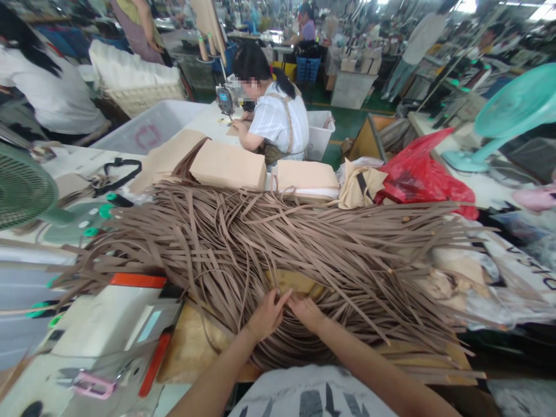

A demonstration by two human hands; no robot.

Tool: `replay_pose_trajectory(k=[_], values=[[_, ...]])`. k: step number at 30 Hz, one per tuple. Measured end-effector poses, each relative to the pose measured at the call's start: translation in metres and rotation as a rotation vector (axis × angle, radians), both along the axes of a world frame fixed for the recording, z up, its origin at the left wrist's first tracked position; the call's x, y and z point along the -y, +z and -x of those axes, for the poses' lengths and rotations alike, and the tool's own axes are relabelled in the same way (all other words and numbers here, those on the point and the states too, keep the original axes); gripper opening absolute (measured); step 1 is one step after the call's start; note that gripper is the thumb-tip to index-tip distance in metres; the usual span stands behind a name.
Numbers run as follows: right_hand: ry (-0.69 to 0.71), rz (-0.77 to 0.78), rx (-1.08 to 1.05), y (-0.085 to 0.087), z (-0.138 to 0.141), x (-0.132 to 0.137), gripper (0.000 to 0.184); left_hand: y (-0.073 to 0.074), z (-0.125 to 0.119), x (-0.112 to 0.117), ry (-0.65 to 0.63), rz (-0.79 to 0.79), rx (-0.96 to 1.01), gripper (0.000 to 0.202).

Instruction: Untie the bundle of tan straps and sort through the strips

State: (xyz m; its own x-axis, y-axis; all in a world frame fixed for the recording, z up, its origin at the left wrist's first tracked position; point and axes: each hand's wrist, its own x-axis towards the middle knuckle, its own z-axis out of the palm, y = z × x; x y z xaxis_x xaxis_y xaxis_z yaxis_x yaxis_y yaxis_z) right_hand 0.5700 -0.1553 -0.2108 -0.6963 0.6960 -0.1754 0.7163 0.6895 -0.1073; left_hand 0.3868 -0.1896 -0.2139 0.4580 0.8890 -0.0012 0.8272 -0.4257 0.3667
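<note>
A wide heap of long, flat brown straps (208, 231) covers the table before me. My left hand (267, 315) is at the near middle of the heap, its thumb and fingers pinched on a narrow brown strap. Fingertips almost touching it, my right hand (306, 313) is closed in a pinch at the same spot; the bit of strap between them is mostly hidden by the fingers. Behind the fingertips a patch of tan board (295, 282) shows through the straps.
A sewing machine (95, 324) with pink-handled snips (93, 383) is at left. Beige panel stacks (228, 165) and a red plastic bag (425, 168) lie behind the heap. Fans stand left (26, 185) and right (512, 110). A co-worker (278, 116) sews opposite.
</note>
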Motion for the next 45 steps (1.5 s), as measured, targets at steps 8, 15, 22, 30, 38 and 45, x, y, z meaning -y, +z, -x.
replay_pose_trajectory(k=[8, 15, 22, 30, 38, 45], values=[[-0.187, -0.088, -0.031, 0.014, -0.012, -0.041, 0.020, -0.001, -0.002, -0.008, -0.052, -0.033, -0.104, 0.029], [-0.212, -0.122, -0.046, 0.008, -0.005, -0.076, 0.014, 0.002, -0.002, -0.016, -0.097, -0.028, -0.116, 0.020], [-0.183, -0.045, -0.066, 0.009, -0.019, -0.057, 0.016, 0.009, -0.001, -0.011, -0.007, -0.027, -0.102, 0.041], [0.043, 0.059, -0.048, 0.008, -0.007, -0.003, 0.013, 0.003, -0.004, -0.013, -0.042, -0.034, -0.113, 0.026], [-0.265, -0.174, 0.003, 0.035, -0.013, -0.085, 0.021, -0.005, -0.005, -0.014, -0.092, -0.050, -0.112, 0.025], [-0.226, -0.108, 0.080, 0.018, -0.012, -0.075, 0.016, -0.002, -0.004, -0.010, -0.039, -0.049, -0.102, 0.020]])
